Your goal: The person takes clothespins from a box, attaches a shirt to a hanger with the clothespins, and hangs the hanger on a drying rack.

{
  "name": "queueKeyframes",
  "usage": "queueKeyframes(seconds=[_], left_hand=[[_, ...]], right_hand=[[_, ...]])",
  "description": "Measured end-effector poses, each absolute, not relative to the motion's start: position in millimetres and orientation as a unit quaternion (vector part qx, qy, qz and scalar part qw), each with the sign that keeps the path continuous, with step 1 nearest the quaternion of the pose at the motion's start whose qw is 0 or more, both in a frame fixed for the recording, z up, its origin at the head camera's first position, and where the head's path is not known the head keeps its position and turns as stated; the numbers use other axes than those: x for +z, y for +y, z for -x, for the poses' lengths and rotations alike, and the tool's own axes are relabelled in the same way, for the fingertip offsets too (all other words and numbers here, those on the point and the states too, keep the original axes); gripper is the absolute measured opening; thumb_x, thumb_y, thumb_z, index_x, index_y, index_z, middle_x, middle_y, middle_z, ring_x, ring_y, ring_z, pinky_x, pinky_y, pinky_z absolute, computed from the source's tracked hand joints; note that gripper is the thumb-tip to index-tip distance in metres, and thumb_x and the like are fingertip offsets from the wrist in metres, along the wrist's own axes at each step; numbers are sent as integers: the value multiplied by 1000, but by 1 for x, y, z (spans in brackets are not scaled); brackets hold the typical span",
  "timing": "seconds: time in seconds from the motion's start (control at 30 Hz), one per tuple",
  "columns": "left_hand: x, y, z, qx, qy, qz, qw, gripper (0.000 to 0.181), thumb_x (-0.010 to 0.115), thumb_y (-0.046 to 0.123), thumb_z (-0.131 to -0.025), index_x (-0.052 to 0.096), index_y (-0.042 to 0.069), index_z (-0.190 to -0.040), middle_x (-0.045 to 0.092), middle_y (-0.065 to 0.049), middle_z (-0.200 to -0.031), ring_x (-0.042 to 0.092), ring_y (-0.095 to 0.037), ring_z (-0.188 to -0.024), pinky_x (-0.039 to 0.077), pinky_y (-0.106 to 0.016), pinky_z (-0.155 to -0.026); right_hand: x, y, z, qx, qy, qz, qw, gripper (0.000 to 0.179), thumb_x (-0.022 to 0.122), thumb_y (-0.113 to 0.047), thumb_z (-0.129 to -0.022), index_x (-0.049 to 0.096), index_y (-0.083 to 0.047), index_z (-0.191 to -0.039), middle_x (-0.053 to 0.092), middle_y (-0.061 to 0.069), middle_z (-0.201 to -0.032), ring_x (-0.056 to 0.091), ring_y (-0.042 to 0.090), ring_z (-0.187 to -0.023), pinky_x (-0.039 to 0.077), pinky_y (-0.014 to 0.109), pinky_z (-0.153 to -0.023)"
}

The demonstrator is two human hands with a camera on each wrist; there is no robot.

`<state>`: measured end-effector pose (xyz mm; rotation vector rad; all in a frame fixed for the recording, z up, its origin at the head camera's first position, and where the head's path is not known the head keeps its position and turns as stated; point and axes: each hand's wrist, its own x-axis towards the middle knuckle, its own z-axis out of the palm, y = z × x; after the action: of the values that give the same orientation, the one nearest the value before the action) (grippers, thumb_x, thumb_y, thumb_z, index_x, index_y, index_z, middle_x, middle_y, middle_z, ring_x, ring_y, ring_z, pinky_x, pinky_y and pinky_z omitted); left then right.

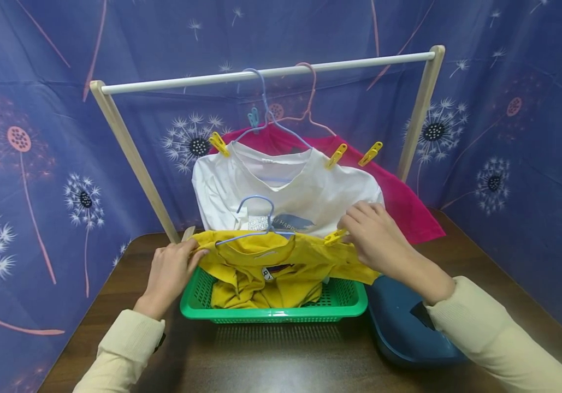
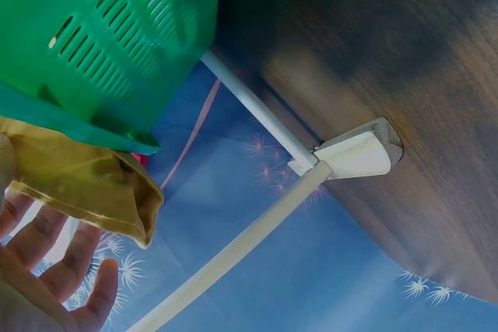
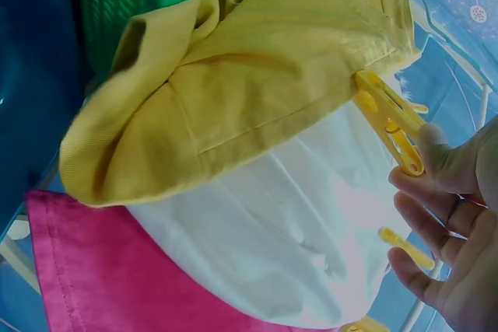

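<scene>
A yellow T-shirt (image 1: 305,256) hangs on a blue hanger (image 1: 241,238), its lower part bunched in a green basket (image 1: 271,313). My left hand (image 1: 170,273) holds the shirt's shoulder on the left, thumb in front in the head view; its other fingers are spread behind the cloth in the left wrist view. At the opposite shoulder my right hand (image 1: 376,240) pinches a yellow clothespin (image 3: 389,126) between thumb and index finger. The clothespin's tip is on the shirt's upper edge, close to the hanger's arm. The remaining right fingers are loosely bent, holding nothing.
Behind stands a rack with a white bar (image 1: 172,83) and wooden legs. On it hang a white shirt (image 1: 217,188), clipped with yellow clothespins, and a magenta garment (image 1: 403,202). A dark blue container (image 1: 403,333) stands right of the basket, under my right forearm.
</scene>
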<state>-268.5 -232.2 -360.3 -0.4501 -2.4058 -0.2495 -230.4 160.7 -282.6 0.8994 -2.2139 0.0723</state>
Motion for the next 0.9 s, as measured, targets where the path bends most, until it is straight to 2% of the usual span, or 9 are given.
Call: queueKeyframes(seconds=[0.23,0.67,0.9], left_hand=[[-361,-232,269,-96,-920,175,337,28,66,32,-81,47,17,-67,38,7,-49,39,-15,-47,34,-38,-54],[-361,-232,269,-93,-926,167,325,27,65,33,-82,48,17,-69,41,5,-51,43,-17,-49,38,-42,-57],[-361,-232,269,-90,-928,165,321,26,65,33,-82,49,16,-70,41,5,-51,42,-16,-49,38,-42,-56]], right_hand=[[-280,156,232,28,-867,-351,352,25,79,-6,-64,60,-7,-79,60,5,-78,53,24,-86,42,40,-80],[-281,152,236,6,-876,-358,321,21,75,-2,-67,58,-9,-77,58,2,-74,49,21,-81,39,37,-76],[-284,153,236,8,-878,-357,318,24,78,-5,-66,61,-8,-84,59,3,-79,49,22,-83,39,36,-75]])
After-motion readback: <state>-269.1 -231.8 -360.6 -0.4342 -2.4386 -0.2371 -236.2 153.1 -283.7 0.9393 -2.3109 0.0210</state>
